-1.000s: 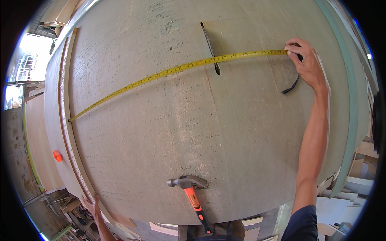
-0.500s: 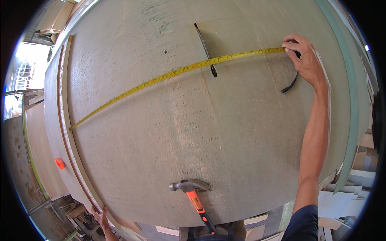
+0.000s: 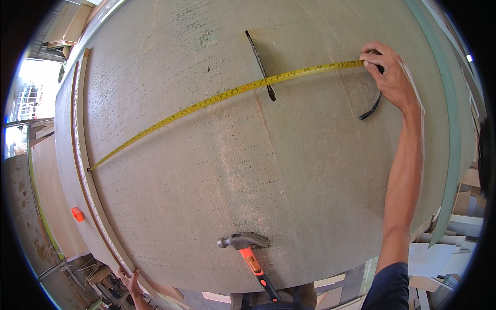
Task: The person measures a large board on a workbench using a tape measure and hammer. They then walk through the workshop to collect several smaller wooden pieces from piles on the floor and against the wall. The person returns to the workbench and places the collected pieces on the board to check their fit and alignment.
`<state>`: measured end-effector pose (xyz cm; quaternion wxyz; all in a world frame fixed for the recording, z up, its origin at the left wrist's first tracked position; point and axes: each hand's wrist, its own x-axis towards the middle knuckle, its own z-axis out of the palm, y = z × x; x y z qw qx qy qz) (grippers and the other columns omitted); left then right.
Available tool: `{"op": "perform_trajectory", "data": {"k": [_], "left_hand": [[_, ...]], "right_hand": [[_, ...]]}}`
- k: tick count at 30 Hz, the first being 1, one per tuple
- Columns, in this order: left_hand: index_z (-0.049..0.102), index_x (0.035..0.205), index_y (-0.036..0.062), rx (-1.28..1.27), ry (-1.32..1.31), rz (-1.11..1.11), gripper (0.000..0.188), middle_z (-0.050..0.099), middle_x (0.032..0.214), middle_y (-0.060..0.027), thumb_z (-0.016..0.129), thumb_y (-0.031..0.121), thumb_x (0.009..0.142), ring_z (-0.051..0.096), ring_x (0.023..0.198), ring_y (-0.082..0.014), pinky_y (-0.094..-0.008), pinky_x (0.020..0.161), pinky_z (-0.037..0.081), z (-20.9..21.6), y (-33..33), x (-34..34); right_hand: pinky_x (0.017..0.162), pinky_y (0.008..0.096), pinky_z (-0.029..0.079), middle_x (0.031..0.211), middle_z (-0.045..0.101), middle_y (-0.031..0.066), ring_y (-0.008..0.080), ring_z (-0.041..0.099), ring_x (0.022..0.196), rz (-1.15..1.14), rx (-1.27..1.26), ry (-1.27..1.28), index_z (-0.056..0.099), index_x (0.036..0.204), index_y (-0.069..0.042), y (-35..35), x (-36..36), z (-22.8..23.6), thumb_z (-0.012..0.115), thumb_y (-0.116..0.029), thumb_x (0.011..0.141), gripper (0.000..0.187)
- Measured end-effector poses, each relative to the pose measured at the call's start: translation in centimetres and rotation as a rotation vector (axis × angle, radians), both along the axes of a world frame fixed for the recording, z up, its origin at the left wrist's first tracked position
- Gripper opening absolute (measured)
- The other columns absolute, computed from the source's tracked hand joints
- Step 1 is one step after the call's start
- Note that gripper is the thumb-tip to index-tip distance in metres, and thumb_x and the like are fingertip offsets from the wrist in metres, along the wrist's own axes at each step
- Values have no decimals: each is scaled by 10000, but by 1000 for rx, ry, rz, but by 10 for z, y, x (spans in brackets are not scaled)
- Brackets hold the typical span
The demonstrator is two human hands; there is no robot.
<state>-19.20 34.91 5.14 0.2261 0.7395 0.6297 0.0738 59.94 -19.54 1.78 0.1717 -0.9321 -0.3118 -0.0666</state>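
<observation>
My right hand (image 3: 388, 72) is closed around a tape measure at the far right, its dark case mostly hidden by my fingers. The yellow tape blade (image 3: 196, 106) runs out leftward across the tabletop, and its end meets a long wooden strip (image 3: 82, 139) near the left edge. A black strap (image 3: 370, 111) hangs below my right hand. At the lower left, my left hand (image 3: 130, 281) grips the near end of the wooden strip, thumb on one side and fingers on the other. Under the tape blade lies a thin black tool (image 3: 260, 62) with light marks along it.
A claw hammer (image 3: 253, 261) with an orange and black handle lies at the near edge of the worn tabletop (image 3: 320, 196). An orange block-like piece (image 3: 77, 214) sits left of the strip. Boards (image 3: 57, 191) stand beyond the left edge; wood offcuts (image 3: 439, 258) lie at lower right.
The view has shifted very slightly. Both hands, the tape blade and the strip keep nearly the same places.
</observation>
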Motion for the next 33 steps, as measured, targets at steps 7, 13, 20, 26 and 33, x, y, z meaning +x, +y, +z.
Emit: {"op": "perform_trajectory", "data": {"k": [7, 13, 20, 26, 33], "left_hand": [[332, 1470, -19, -47, 26, 6, 1192, 466, 1319, -161, 928, 413, 532, 473, 1224, -308, -432, 1026, 399, -1, 10, -4], [319, 1476, -13, -80, -11, 27, 1207, 467, 1328, -165, 922, 418, 523, 469, 1241, -320, -453, 1038, 392, 1, 3, 6], [325, 1469, -11, -91, -8, -1, 1176, 471, 1324, -171, 912, 380, 527, 471, 1235, -322, -454, 1037, 398, 2, 7, 6], [339, 1462, -19, -92, 27, -24, 1151, 475, 1315, -171, 898, 367, 534, 474, 1215, -316, -449, 1019, 410, 2, 12, -1], [346, 1461, -31, -52, 65, -19, 1144, 493, 1296, -168, 881, 368, 532, 489, 1189, -316, -442, 1008, 418, 1, 12, -2]], "right_hand": [[977, 390, 481, 1129, 652, 86, 281, 618, 1108, -6, -49, 21, 684, 1064, 23, -3, 0, 1, 633, -73, 949, 158], [925, 398, 499, 1097, 665, 73, 281, 638, 1031, 15, -11, -22, 710, 1031, -5, -1, -1, -1, 617, -95, 948, 153], [916, 400, 506, 1084, 670, 66, 276, 642, 1013, -7, -15, -13, 724, 1042, -19, 0, -2, 1, 626, -105, 949, 161], [903, 404, 511, 1084, 674, 63, 271, 651, 1000, -13, -19, -16, 726, 1038, -18, 1, -2, 1, 627, -103, 948, 159], [905, 400, 510, 1083, 674, 64, 270, 651, 1001, -10, -19, -24, 728, 1029, -19, 2, -2, 0, 630, -100, 943, 154]]}}
